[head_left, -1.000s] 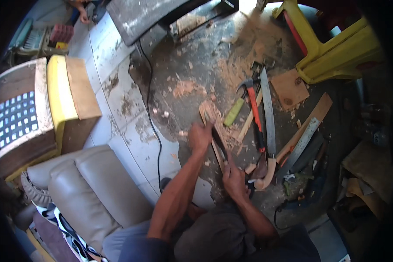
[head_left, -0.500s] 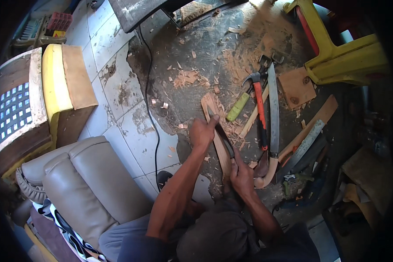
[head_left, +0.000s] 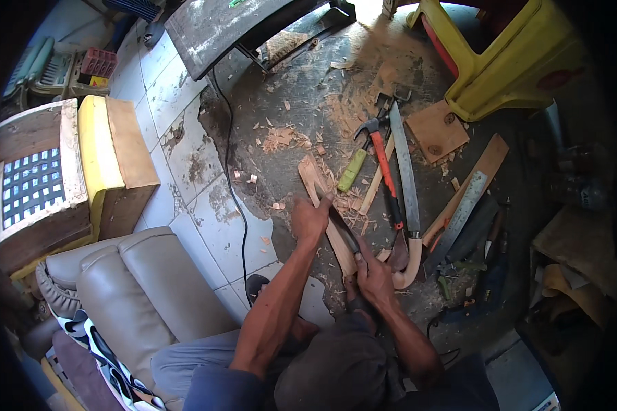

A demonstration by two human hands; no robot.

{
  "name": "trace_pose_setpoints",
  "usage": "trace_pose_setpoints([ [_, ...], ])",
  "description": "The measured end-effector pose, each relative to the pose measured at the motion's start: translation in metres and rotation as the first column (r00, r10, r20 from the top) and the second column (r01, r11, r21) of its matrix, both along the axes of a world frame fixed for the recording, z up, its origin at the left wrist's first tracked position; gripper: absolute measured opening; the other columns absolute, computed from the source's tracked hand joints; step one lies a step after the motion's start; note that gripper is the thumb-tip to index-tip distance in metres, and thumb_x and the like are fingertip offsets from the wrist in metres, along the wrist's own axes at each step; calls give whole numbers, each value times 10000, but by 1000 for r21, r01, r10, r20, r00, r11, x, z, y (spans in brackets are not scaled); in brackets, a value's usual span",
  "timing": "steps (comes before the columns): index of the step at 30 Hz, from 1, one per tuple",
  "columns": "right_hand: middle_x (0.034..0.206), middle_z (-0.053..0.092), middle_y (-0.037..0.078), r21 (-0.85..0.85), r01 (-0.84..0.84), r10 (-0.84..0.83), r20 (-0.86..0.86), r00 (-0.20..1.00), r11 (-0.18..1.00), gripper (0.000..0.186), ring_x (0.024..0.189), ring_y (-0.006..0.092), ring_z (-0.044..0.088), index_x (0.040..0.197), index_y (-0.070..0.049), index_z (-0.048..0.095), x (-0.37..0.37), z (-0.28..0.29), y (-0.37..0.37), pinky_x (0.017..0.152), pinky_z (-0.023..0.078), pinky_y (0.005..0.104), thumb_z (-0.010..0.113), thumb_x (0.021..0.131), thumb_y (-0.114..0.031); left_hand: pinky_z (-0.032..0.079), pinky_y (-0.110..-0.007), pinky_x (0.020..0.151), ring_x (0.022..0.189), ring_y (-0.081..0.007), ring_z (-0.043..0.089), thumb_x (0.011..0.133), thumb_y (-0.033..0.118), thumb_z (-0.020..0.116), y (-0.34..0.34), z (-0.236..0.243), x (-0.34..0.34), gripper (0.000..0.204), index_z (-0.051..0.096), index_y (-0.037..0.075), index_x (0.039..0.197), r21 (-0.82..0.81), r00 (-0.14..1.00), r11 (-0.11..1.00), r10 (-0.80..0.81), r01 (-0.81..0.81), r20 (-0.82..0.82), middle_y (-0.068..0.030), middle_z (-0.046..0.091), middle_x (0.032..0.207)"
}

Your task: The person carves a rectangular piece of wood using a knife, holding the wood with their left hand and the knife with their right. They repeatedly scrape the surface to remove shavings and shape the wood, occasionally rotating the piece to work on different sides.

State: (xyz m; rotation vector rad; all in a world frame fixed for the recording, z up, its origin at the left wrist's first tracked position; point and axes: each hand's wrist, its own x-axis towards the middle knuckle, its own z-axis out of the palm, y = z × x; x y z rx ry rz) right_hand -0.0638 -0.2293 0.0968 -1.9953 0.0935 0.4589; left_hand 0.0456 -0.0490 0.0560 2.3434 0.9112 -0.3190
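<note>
A pale strip of wood [head_left: 308,171] lies slanting on the shavings-strewn ground in front of me. Across it runs a narrow dark blade [head_left: 343,227], whose exact kind I cannot make out. At its far end, my left hand [head_left: 311,218] is closed on the blade with the thumb along it. Nearer to me, my right hand [head_left: 374,277] is wrapped round the tool's other end. The near end of the wood lies by my foot [head_left: 352,288], partly hidden by my hand and body.
Right of the wood lie a green-handled tool [head_left: 352,170], a claw hammer [head_left: 385,175], a long blade with a curved wooden handle [head_left: 406,171] and a square wood block [head_left: 437,133]. A yellow stool [head_left: 487,79] stands far right, a dark bench [head_left: 216,34] at the back. A black cord [head_left: 243,219] crosses the tiles.
The whole view has shifted, so the tools and stool now appear farther left. Both hands keep their hold on the blade, which has slid slightly toward me along the wood.
</note>
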Motion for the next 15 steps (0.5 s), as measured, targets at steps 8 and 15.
trace_pose_setpoints([
  [8,872,648,323,-41,37,-43,-162,986,998,527,821,481,682,1516,-134,441,-3,-1,21,715,532,516,527,996,-143,516,-539,779,873,-470,693,800,649,731,4,-9,6,744,659,-85,895,-39,992,998,39,-44,-117,-296,697,852],
  [15,853,647,326,-31,49,-52,-92,994,998,527,825,486,678,1520,-137,439,9,-6,28,694,517,532,526,1000,-139,520,-562,810,924,-493,687,809,691,693,12,-20,9,792,676,-95,909,7,996,1000,24,-23,-81,-338,689,896],
])
